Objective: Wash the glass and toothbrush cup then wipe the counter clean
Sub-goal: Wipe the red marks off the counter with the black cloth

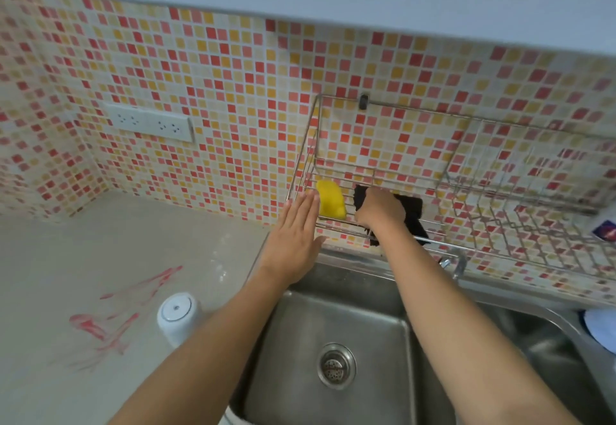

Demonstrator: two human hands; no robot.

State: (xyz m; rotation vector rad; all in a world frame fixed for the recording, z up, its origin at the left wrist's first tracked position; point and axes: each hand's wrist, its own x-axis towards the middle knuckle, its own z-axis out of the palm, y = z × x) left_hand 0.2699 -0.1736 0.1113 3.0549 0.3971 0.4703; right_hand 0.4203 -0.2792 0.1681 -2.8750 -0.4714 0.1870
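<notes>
On the wire rack, right hand gripping black cloth, left hand flat

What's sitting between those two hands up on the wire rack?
In the head view, a yellow sponge lies on the wire rack between the flat left hand and the right hand, which grips a black cloth.

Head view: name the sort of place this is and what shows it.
Most likely a home kitchen. A steel sink is set in a counter under a mosaic-tiled wall, with a wire dish rack hung above it holding a sponge and dark cloth.
</notes>
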